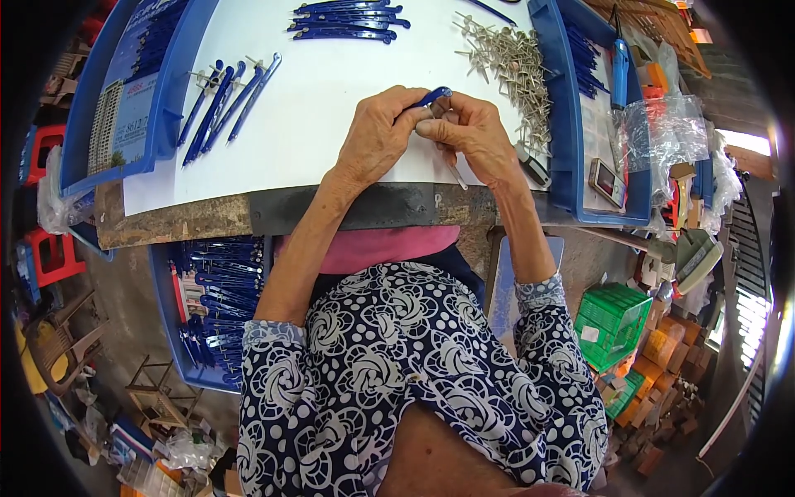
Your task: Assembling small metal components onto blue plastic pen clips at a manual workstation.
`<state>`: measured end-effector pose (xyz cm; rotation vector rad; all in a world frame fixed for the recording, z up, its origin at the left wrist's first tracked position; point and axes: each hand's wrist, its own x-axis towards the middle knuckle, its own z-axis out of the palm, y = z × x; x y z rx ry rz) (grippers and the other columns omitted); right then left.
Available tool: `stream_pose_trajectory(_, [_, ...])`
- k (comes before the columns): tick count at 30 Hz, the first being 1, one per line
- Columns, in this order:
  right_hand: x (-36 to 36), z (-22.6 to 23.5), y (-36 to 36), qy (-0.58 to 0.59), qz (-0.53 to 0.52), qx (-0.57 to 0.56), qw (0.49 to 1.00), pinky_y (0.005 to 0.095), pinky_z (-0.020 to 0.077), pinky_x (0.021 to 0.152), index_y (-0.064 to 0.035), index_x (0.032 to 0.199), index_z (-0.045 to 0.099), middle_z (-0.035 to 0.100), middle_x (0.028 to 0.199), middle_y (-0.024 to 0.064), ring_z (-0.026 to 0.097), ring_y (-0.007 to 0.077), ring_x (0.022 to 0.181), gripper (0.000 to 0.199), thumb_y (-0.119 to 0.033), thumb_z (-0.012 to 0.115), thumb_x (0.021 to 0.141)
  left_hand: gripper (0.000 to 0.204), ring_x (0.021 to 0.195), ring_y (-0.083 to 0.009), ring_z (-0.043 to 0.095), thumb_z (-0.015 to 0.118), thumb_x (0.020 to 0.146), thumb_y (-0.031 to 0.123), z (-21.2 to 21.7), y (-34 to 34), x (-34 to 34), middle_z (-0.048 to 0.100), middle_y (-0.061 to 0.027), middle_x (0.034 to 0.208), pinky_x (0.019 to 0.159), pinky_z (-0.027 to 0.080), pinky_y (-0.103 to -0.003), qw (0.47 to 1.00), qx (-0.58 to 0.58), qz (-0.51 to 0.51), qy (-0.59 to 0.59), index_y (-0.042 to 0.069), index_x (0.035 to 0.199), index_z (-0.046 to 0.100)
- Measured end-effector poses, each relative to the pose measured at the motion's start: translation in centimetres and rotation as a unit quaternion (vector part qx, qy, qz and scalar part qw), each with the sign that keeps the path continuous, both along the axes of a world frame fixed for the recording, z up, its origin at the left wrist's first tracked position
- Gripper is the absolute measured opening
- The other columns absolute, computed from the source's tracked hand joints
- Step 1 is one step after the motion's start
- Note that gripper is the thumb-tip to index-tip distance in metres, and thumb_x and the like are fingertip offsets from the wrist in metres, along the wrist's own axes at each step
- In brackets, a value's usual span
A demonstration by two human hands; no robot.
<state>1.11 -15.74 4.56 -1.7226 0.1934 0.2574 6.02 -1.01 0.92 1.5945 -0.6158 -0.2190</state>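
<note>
Over the white work sheet (273, 157), my two hands come together in front of me. My left hand (377, 137) pinches a slim dark-blue plastic piece (437, 95) whose rounded end shows between the fingers. At the same piece, my right hand (479, 137) has thumb and forefinger pressed together; what is between them is hidden. Below the right fingers a thin pale rod (455, 172) sticks out. Left of my hands lie several blue sticks (219, 112), some with metal pins. Beyond is a stack of blue sticks (344, 21). A heap of metal pins (509, 70) lies to the right.
Blue trays stand at left (170, 91) and right (567, 116); the right one holds blue sticks and a small device (607, 182). A blue screwdriver (619, 70) hangs at right. Below the table edge are a bin of blue sticks (224, 290) and a green crate (611, 323).
</note>
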Motion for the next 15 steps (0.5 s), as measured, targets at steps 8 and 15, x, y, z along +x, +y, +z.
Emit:
stream_pose_trajectory(8, [0.0, -0.7, -0.2, -0.001, -0.035, 0.127, 0.991, 0.018, 0.0384, 0.042, 0.0035, 0.088, 0.058, 0.055, 0.063, 0.0049, 0.048, 0.0069, 0.05, 0.021, -0.012, 0.066, 0.076, 0.021, 0.072, -0.0086, 0.051, 0.054, 0.083, 0.007, 0.0, 0.2, 0.0, 0.061, -0.0047, 0.08, 0.065, 0.043, -0.022, 1.0, 0.018, 0.002, 0.0, -0.002, 0.101, 0.059])
stream_pose_trajectory(15, [0.3, 0.0, 0.7, -0.024, -0.034, 0.003, 0.999, 0.0184, 0.0386, 0.042, 0.0062, 0.09, 0.058, 0.055, 0.063, 0.0046, 0.048, 0.0076, 0.048, 0.019, -0.009, 0.062, 0.079, 0.021, 0.066, -0.014, 0.053, 0.054, 0.081, 0.009, -0.3, 0.3, 0.2, 0.061, -0.0097, 0.076, 0.06, 0.042, -0.026, 0.999, -0.012, 0.023, 0.038, -0.004, 0.097, 0.06])
